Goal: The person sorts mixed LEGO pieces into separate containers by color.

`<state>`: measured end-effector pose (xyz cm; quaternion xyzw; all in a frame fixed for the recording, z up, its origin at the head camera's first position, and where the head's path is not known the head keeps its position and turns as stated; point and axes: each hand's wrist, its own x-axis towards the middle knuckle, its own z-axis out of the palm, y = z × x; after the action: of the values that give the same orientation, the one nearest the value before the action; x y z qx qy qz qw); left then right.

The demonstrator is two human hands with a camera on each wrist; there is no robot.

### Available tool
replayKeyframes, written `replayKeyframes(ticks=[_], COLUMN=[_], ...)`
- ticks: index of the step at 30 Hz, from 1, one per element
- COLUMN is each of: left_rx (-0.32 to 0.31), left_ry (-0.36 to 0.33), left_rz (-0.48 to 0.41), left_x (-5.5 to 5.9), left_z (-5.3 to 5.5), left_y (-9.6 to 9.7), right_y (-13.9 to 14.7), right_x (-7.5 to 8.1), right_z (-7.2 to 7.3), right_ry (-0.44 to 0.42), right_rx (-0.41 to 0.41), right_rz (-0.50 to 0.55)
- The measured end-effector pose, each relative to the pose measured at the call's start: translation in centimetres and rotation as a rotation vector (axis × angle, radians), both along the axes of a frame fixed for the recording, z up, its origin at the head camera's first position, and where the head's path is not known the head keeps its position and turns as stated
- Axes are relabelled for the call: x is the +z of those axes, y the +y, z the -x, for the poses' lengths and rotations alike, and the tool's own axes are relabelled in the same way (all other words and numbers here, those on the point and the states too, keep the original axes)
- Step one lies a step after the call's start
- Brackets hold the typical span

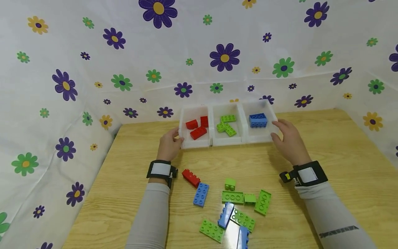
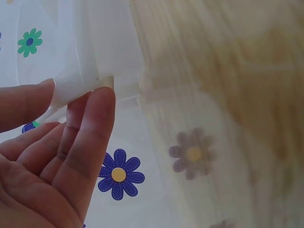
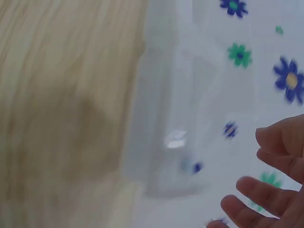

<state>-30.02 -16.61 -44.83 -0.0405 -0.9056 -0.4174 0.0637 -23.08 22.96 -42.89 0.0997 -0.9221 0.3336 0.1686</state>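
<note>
A white three-compartment tray [image 1: 211,142] stands at the back of the table. Its left compartment holds red toy bricks [image 1: 198,132], the middle one light green bricks [image 1: 228,118], the right one blue bricks [image 1: 258,121]. My left hand [image 1: 169,145] pinches the tray's left end between thumb and fingers; the left wrist view shows the fingertips [image 2: 100,102] under its edge. Beside the right end is my right hand [image 1: 289,141], thumb and fingers spread. In the right wrist view that hand [image 3: 273,185] has spread fingers and a gap from the tray wall [image 3: 156,118].
Loose bricks lie on the wooden table [image 1: 133,193] between my forearms: a red brick [image 1: 191,178], a blue brick [image 1: 201,194] and several green ones, such as one green brick [image 1: 263,202]. A flower-print sheet [image 1: 199,45] hangs behind the tray and along the sides.
</note>
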Motion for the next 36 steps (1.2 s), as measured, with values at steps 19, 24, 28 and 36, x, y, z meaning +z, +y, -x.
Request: replayKeyframes(ticks=[19, 24, 28, 36], left_rx=[0.034, 0.025, 0.025, 0.018], left_ry=[-0.006, -0.020, -0.018, -0.037], left_rz=[-0.005, -0.004, -0.010, -0.007], left_x=[1.2, 1.0, 0.9, 0.6], left_z=[-0.1, -0.4, -0.3, -0.5], left_y=[-0.8, -0.7, -0.4, 0.1], right_y=[-12.4, -11.6, -11.5, -12.3], right_x=[0.5, 4.0, 7.2, 5.4], right_z=[-5.5, -2.3, 3.0, 12.2], right_ry=[-0.047, -0.116, -0.087, -0.129], right_rx=[0.826, 0.766, 0.609, 0.335], right_rz=[-0.544, -0.485, -0.411, -0.550])
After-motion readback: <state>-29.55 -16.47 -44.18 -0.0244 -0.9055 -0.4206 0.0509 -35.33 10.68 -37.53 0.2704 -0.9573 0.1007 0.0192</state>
